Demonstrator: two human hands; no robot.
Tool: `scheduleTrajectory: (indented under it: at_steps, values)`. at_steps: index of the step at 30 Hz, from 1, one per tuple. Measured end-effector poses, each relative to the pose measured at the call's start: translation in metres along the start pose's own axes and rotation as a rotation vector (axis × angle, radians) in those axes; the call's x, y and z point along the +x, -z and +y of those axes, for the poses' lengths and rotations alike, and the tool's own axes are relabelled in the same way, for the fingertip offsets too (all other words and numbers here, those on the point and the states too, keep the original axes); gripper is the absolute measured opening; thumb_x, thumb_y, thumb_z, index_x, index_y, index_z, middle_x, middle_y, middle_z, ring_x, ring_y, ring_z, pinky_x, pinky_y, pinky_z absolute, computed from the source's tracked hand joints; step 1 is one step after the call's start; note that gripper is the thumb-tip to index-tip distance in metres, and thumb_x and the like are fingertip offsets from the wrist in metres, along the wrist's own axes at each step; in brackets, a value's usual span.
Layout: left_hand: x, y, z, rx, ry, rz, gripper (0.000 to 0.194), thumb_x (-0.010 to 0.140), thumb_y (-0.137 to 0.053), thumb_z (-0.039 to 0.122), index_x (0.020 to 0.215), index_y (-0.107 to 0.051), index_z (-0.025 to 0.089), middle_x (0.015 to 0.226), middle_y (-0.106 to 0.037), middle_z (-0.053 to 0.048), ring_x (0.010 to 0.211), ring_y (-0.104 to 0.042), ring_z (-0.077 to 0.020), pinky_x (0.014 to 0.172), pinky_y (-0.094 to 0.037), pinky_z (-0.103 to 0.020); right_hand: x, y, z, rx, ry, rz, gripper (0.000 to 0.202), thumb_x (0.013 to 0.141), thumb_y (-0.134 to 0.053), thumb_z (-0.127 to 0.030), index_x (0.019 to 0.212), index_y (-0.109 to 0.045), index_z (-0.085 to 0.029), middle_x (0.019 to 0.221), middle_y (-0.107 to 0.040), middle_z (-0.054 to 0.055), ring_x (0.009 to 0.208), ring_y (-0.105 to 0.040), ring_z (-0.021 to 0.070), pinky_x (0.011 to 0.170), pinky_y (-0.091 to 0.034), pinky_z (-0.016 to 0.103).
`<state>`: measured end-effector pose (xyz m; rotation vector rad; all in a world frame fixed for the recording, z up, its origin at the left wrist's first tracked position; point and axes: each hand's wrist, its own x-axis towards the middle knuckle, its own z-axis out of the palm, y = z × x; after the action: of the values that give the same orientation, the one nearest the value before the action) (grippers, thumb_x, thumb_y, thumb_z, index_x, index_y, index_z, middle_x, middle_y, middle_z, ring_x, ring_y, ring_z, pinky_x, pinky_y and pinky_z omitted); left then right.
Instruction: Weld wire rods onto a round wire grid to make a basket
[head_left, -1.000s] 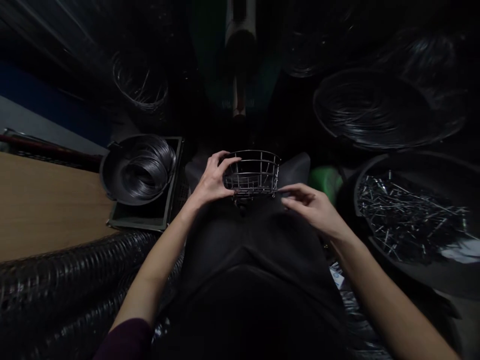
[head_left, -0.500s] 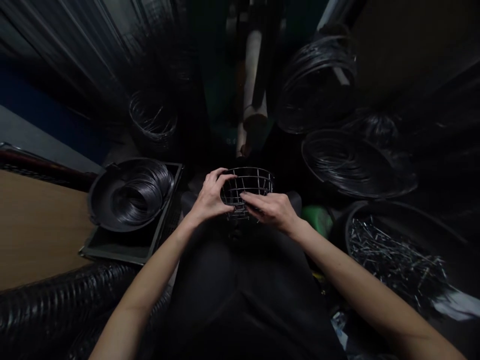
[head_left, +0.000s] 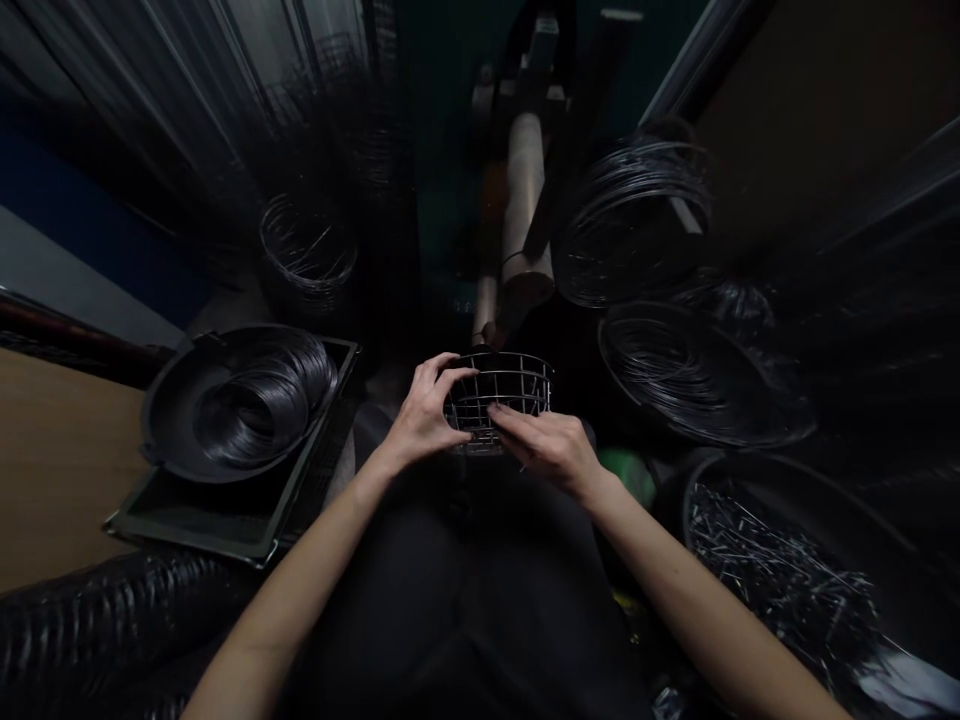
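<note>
A round wire basket (head_left: 525, 378) of thin metal rods is between my two hands, above my lap. My left hand (head_left: 429, 412) grips its left side, with the thumb low and the fingers over the upper wires. On the front right my right hand (head_left: 551, 445) is closed, its fingers pressed together against the lower wires. Whether those fingers also hold a small piece of wire is hidden. Just beyond the basket, a machine with a thick round metal bar (head_left: 527, 190) and a thinner one below it points toward me.
At left, a black basin (head_left: 169, 420) with coiled wire rests on a crate (head_left: 202, 530). At right stand a basin of wire rings (head_left: 705, 430) and a tub of short metal rods (head_left: 780, 570). Stacked wire rings (head_left: 112, 610) lie lower left. A wire bundle (head_left: 637, 200) hangs beside the machine.
The view has tilted up, so the basket, hands and surroundings sit lower in the picture and more of the machine shows. Both hands keep much the same hold on the basket.
</note>
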<state>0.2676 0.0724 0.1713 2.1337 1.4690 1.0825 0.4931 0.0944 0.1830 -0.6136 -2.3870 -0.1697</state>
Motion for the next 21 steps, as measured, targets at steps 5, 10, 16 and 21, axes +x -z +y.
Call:
scheduleTrajectory:
  at_steps: [5,10,16,21]
  values:
    - [0.004,-0.006,-0.004,-0.013,0.006,0.018,0.077,0.057,-0.083,0.015,0.127,-0.053,0.022,0.138,-0.045,-0.013,0.131,-0.045,-0.0346,0.111,-0.043,-0.053,-0.002,-0.004,0.006,-0.046,-0.045,-0.109,0.025,0.096,-0.057,-0.023,0.116,-0.072,-0.024,0.11,-0.074,0.001,0.076,-0.073,0.0096,0.059,-0.052,0.019]
    - [0.003,-0.002,-0.001,0.002,-0.026,-0.001,0.076,0.059,-0.082,0.016,0.128,-0.052,0.022,0.139,-0.044,-0.014,0.131,-0.044,-0.0345,0.112,-0.042,-0.054,-0.002,0.0,0.004,-0.012,-0.007,-0.027,0.024,0.095,-0.059,-0.021,0.115,-0.071,-0.023,0.111,-0.074,0.002,0.069,-0.071,0.0079,0.057,-0.05,0.018]
    - [0.014,0.004,-0.001,0.013,-0.035,0.01,0.078,0.057,-0.083,0.015,0.127,-0.052,0.022,0.139,-0.045,-0.014,0.131,-0.044,-0.0351,0.111,-0.042,-0.055,0.005,0.003,0.01,-0.014,-0.012,-0.053,0.025,0.096,-0.058,-0.021,0.118,-0.069,-0.022,0.114,-0.073,0.002,0.078,-0.073,0.0088,0.063,-0.052,0.018]
    - [0.027,0.004,-0.006,-0.012,-0.018,0.009,0.078,0.055,-0.083,0.016,0.127,-0.053,0.02,0.137,-0.045,-0.014,0.13,-0.045,-0.0349,0.111,-0.043,-0.054,0.014,0.0,0.018,-0.023,0.011,-0.024,0.024,0.095,-0.059,-0.022,0.117,-0.069,-0.02,0.111,-0.075,0.002,0.07,-0.072,0.0095,0.06,-0.052,0.019]
